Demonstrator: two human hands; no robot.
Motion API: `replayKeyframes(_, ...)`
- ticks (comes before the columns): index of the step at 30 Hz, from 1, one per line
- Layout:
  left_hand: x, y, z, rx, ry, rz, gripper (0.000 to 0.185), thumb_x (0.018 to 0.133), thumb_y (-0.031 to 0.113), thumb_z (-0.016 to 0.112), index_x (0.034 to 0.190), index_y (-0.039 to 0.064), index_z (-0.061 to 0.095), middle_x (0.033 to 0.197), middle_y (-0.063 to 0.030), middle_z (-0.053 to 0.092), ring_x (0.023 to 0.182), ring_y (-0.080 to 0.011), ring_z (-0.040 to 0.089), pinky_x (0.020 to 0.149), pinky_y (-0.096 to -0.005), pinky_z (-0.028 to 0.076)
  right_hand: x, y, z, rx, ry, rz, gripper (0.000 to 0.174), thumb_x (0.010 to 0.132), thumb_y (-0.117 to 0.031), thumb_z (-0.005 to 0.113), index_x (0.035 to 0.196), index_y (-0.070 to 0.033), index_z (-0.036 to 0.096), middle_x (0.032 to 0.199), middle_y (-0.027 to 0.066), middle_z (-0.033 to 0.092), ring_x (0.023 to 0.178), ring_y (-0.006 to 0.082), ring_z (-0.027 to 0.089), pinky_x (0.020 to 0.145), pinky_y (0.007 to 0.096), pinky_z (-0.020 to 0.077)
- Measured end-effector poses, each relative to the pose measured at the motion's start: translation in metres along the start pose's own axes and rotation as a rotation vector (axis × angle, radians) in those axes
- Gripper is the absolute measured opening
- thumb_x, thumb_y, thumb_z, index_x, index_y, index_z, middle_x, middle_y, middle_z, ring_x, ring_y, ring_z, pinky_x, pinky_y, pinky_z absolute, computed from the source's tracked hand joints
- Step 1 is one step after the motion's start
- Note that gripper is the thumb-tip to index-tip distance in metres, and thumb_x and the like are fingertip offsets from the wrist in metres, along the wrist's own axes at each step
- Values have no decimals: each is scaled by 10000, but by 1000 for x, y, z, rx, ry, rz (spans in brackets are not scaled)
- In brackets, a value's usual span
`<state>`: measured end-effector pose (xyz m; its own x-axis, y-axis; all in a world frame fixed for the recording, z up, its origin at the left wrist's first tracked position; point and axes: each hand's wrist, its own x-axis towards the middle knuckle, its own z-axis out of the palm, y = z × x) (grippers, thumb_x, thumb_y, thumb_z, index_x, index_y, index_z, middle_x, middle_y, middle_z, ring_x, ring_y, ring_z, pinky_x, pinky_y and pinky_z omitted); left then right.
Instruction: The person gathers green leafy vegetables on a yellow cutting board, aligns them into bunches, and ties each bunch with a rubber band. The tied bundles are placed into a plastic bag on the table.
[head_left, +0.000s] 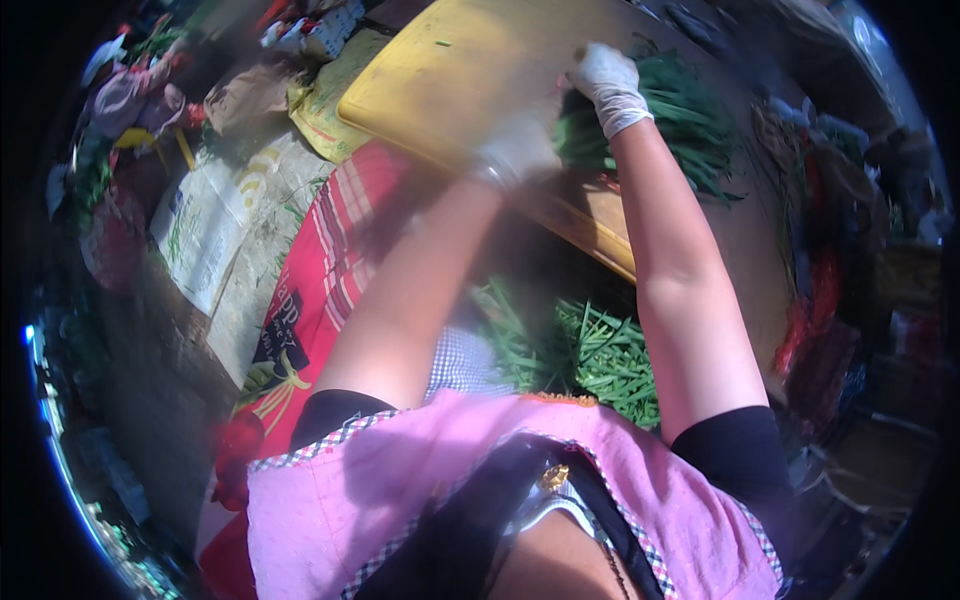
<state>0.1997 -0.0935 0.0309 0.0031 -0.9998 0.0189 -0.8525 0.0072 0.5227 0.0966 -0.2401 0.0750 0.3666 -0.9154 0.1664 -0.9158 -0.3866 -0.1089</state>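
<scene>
Both of my hands wear thin whitish gloves. My left hand (517, 150), blurred, reaches over the near edge of a yellow board (420, 82); whether its fingers hold anything is unclear. Farther up, my right hand (609, 73) has its fingers curled beside a bundle of long green leafy stalks (679, 112). Something small and pinkish shows near its fingertips, but its grip is hidden. More cut green stalks (615, 356) lie close to my body, below the board. A short green piece (443, 43) rests on the board.
A red printed cloth (300, 300) spreads at the left, beside a whitish sack (202, 217) and a yellow sack (330, 112) on the floor. Bags and mixed items crowd the far left. At the right are a red plastic bag (814, 315) and other clutter.
</scene>
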Motion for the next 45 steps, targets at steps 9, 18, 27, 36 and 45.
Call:
replayKeyframes(9, 28, -20, -30, -400, -394, -16, 910, 719, 126, 848, 1493, 75, 373, 1281, -111, 629, 1124, -198, 595, 988, -299, 474, -187, 48, -13, 957, -51, 71, 217, 867, -271, 672, 973, -92, 735, 934, 120, 727, 916, 274, 693, 826, 371, 539)
replayKeyframes(18, 18, 13, -44, -778, -506, -263, 813, 773, 78, 803, 1466, 52, 378, 1225, -143, 639, 1057, -215, 628, 927, -327, 522, -178, 3, 42, 2168, -678, 437, 276, 977, -239, 600, 1155, -30, 574, 1027, 97, 657, 830, 192, 648, 659, 292, 522)
replayKeyframes(27, 22, -4, -25, -260, -228, -70, 656, 741, 221, 828, 1326, 57, 580, 1088, -116, 700, 1003, -195, 656, 885, -323, 524, -213, 24, 28, 1390, -685, 245, 305, 960, -185, 481, 860, 25, 678, 726, 105, 706, 612, 164, 669, 578, 296, 538)
replayKeyframes(36, 24, 8, -20, -245, -288, -84, 865, 711, 198, 847, 1451, 65, 421, 1258, -142, 635, 1144, -240, 601, 1002, -330, 465, -174, -9, 58, 495, -109, -304, 323, 875, -231, 557, 682, -35, 726, 705, 153, 708, 625, 262, 694, 650, 374, 559)
replayKeyframes(45, -5, 45, -23, -132, -204, -101, 1049, 673, 251, 872, 1521, 52, 287, 1361, -216, 558, 1250, -323, 555, 1066, -366, 444, -229, 43, 11, 522, 315, -49, 155, 829, -179, 640, 948, -99, 697, 954, 140, 683, 940, 320, 632, 824, 452, 494)
